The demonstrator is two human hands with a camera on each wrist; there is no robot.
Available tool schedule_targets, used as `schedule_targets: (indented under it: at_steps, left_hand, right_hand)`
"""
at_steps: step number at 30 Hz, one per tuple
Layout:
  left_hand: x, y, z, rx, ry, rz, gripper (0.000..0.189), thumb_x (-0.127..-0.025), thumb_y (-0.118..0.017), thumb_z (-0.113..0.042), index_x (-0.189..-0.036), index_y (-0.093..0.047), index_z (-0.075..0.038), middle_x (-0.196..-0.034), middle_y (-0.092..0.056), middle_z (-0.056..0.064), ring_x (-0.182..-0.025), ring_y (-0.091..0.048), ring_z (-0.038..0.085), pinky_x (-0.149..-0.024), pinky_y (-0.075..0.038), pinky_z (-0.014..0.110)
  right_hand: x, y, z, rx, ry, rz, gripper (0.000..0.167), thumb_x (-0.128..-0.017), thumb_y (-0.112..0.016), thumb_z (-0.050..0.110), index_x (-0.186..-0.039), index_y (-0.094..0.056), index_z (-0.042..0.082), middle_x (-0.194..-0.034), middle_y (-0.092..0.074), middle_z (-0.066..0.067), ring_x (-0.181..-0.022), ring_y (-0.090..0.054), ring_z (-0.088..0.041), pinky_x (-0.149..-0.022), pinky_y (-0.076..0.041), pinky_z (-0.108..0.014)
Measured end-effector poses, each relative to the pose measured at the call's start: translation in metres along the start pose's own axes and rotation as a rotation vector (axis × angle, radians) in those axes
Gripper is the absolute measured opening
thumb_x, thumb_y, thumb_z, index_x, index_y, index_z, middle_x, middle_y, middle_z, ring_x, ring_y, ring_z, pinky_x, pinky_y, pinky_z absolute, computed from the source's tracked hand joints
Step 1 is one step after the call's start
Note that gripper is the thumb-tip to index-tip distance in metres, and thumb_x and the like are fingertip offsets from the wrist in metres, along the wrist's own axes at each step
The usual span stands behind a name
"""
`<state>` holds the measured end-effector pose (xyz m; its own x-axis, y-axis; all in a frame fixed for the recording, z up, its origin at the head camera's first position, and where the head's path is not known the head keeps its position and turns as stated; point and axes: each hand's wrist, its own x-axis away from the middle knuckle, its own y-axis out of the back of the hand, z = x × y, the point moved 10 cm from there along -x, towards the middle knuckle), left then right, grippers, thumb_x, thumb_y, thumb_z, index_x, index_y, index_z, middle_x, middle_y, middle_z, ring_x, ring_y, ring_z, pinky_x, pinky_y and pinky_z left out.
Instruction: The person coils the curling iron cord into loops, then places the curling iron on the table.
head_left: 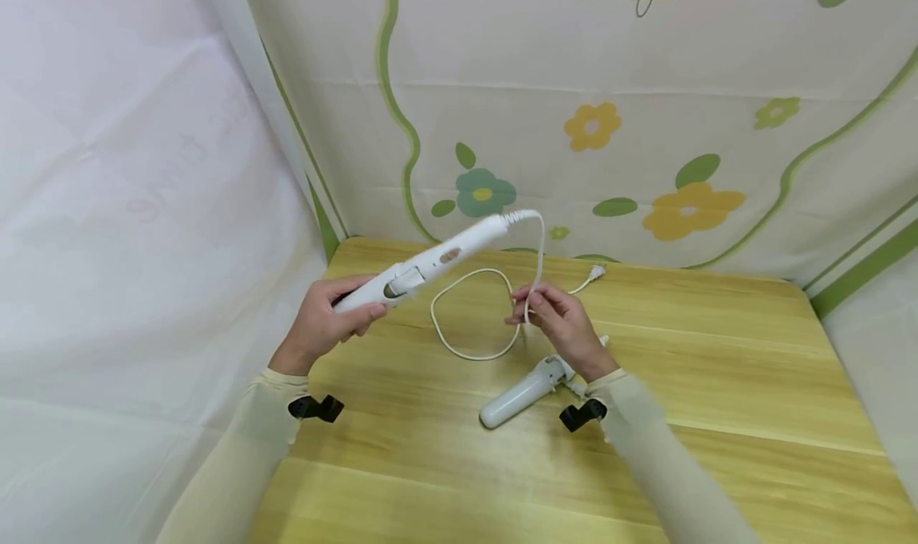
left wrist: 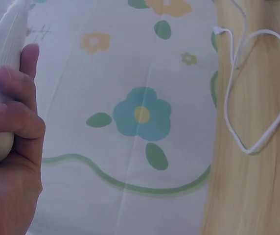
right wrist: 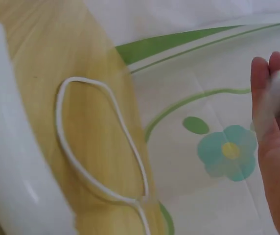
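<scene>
Head view: left fingers (head_left: 337, 287) grip a white wand (head_left: 464, 243), half-hiding its end; right fingers (head_left: 554, 294) pinch its cord (head_left: 541, 249).

Yellowish wood-grain tabletop (head_left: 746, 369), back edge along white fabric wall (head_left: 516, 114) with green wavy lines (head_left: 385, 58), teal flower (head_left: 469, 185), orange flowers (head_left: 706, 201). Left sheet (head_left: 129, 289) white, faint lettering (head_left: 194, 150). Right sheet (head_left: 878, 353) also white, green stripe (head_left: 864, 275) beside it. Lighting soft.

Cream sleeves (head_left: 240, 456), black wrist cameras (head_left: 316, 408)
</scene>
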<state>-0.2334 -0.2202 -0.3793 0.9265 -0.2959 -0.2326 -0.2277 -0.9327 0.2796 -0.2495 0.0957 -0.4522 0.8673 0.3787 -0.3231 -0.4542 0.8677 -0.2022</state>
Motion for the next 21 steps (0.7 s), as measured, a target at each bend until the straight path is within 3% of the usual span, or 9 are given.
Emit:
schedule_targets:
  at_steps: [3,5,8,11,15,18,21]
  left_hand:
    - [-0.005,0.006,-0.004,-0.029,-0.02,-0.055,0.029,-0.098,-0.077,-0.004,-0.128,-0.076,0.0,-0.065,-0.064,0.001,-0.051,-0.051,0.011,-0.042,-0.041,0.027]
    - [-0.008,0.008,-0.004,-0.064,-0.014,-0.079,0.027,-0.099,-0.078,-0.008,-0.126,-0.078,-0.003,-0.065,-0.063,0.001,-0.052,-0.052,0.011,-0.043,-0.042,0.027]
    - [-0.009,0.011,-0.001,-0.109,0.008,-0.089,0.028,-0.098,-0.08,-0.013,-0.126,-0.078,-0.006,-0.066,-0.063,0.002,-0.054,-0.053,0.014,-0.045,-0.043,0.029]
    - [-0.008,0.011,0.004,-0.131,0.037,-0.074,0.031,-0.098,-0.081,-0.014,-0.128,-0.078,-0.006,-0.07,-0.066,0.002,-0.056,-0.055,0.017,-0.047,-0.046,0.029]
    - [-0.006,0.005,0.01,-0.122,0.069,-0.017,0.037,-0.098,-0.082,-0.014,-0.133,-0.077,-0.006,-0.077,-0.069,0.001,-0.058,-0.057,0.018,-0.05,-0.048,0.03]
    - [-0.004,0.0,0.012,-0.106,0.075,0.039,0.037,-0.097,-0.081,-0.012,-0.133,-0.076,-0.004,-0.076,-0.069,0.001,-0.058,-0.056,0.019,-0.049,-0.047,0.03]
    - [-0.002,-0.005,0.014,-0.097,0.071,0.088,0.036,-0.097,-0.08,-0.01,-0.132,-0.076,-0.003,-0.075,-0.068,0.003,-0.057,-0.056,0.021,-0.047,-0.046,0.03]
  right_hand:
    - [0.006,-0.001,-0.01,0.107,-0.059,-0.018,0.033,-0.118,-0.047,0.012,-0.125,-0.063,-0.016,-0.095,-0.069,-0.006,-0.074,-0.064,-0.01,-0.068,-0.061,-0.027]
    - [0.01,-0.001,-0.012,0.179,-0.079,-0.021,0.037,-0.119,-0.045,0.014,-0.127,-0.061,-0.018,-0.087,-0.063,-0.008,-0.061,-0.051,-0.009,-0.051,-0.048,-0.026]
    - [0.014,0.0,-0.009,0.248,-0.083,-0.021,0.042,-0.12,-0.041,0.019,-0.138,-0.057,-0.016,-0.079,-0.055,-0.006,-0.054,-0.038,-0.009,-0.043,-0.03,-0.031]
    - [0.015,0.004,-0.007,0.287,-0.107,-0.025,0.047,-0.121,-0.041,0.023,-0.153,-0.05,-0.01,-0.069,-0.053,0.001,-0.052,-0.038,-0.008,-0.044,-0.029,-0.033]
    - [0.016,0.009,-0.009,0.301,-0.156,-0.015,0.048,-0.12,-0.044,0.024,-0.162,-0.046,0.0,-0.064,-0.061,-0.004,-0.054,-0.056,-0.011,-0.049,-0.048,-0.03]
    - [0.013,0.008,-0.009,0.266,-0.165,0.011,0.05,-0.12,-0.044,0.026,-0.164,-0.044,0.003,-0.085,-0.076,-0.02,-0.074,-0.075,-0.018,-0.069,-0.064,-0.033]
    - [0.008,0.004,-0.008,0.235,-0.161,0.041,0.051,-0.12,-0.043,0.027,-0.167,-0.039,0.005,-0.118,-0.076,-0.032,-0.103,-0.08,-0.026,-0.088,-0.066,-0.04]
